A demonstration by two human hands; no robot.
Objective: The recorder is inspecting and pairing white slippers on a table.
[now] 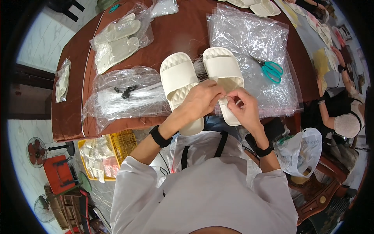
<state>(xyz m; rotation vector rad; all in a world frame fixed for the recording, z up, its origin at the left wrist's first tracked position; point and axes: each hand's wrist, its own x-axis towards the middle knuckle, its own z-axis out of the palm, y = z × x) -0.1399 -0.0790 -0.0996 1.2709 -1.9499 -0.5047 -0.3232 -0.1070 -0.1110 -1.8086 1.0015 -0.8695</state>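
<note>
Two cream slippers lie side by side before me at the table's near edge: a left one [180, 80] and a right one [223, 66], toes pointing away. My left hand [201, 98] reaches across the left slipper, its fingers closed in a pinch. Its fingertips meet those of my right hand [244, 107] over the open heel part of the right slipper. The right thumb and forefinger are pinched together too. Whatever sits between the fingertips is too small to make out. Left of the slippers, a clear plastic bag [132, 99] holds a bundle of thin white strands with a black tie.
Teal-handled scissors [271, 71] lie on a stack of clear plastic bags [249, 31] at right. Bagged slippers [117, 39] rest on the brown tablecloth [179, 29] at far left. A yellow crate [113, 152] stands below the table. Another person [339, 113] sits at far right.
</note>
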